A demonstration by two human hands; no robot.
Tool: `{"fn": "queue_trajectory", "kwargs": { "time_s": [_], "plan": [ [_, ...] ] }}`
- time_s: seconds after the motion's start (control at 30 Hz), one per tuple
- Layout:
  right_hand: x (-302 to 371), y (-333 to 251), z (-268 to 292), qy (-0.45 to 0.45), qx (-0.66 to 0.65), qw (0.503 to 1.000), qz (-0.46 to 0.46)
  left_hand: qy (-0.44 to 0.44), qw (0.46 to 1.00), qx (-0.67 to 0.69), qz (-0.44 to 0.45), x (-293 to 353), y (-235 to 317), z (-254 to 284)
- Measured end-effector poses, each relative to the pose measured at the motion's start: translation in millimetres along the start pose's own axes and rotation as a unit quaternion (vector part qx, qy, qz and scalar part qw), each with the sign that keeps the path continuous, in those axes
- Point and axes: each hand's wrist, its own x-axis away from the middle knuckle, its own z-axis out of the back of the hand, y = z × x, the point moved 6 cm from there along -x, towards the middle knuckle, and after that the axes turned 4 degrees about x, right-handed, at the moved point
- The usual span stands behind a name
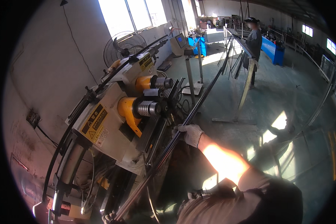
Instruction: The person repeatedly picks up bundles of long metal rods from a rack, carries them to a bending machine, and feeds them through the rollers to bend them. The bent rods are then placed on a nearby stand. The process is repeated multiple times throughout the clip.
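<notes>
A bundle of long, thin, dark metal rods [162, 156] runs slantwise from the lower edge up past the machine to the far stand. My right hand [192, 135], in a pale work glove, is closed around the bundle about midway. At the lower edge my left hand [109, 217], also gloved, shows only in part, its fingers curled at the rods' near end. Left of the bundle stands a light grey bending machine [104, 112] with yellow brackets [127, 112] and ribbed metal rollers [148, 108]. The rods pass close along its front.
Beyond the rods a steel stand [246, 87] bears more thin rods [233, 56] hanging down. Beside it stands a person [254, 43] in dark clothes. A control box [178, 43] on a post and a large fan [124, 46] are behind the machine. Blue benches [273, 50] stand further back.
</notes>
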Motion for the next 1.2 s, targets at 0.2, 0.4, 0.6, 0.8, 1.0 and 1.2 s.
{"fn": "queue_trajectory", "kwargs": {
  "time_s": [0.2, 0.4, 0.6, 0.8, 1.0, 1.2],
  "plan": [
    [-110, -17, -9, 0.023, 0.112, 0.993, 0.016, 0.317, 0.925, -0.156, -0.140, -53, -10, 30],
    [-170, -41, -27, 0.062, 0.105, 0.989, 0.080, 0.182, 0.321, -0.888, -0.273, -105, -47, 7],
    [-212, -50, -47, 0.027, -0.006, 1.000, 0.006, 0.121, 0.163, -0.927, -0.316, -119, -76, 45],
    [-259, -43, -41, 0.044, 0.109, 0.993, -0.014, 0.128, 0.230, -0.929, -0.260, -154, -93, 31],
    [-284, -42, -40, 0.063, 0.215, 0.974, -0.039, 0.226, 0.437, -0.823, -0.285, -154, -92, 73],
    [-291, -43, -45, 0.124, 0.212, 0.969, -0.035, 0.256, 0.267, -0.834, -0.410, -147, -105, 78]
  ]
}}
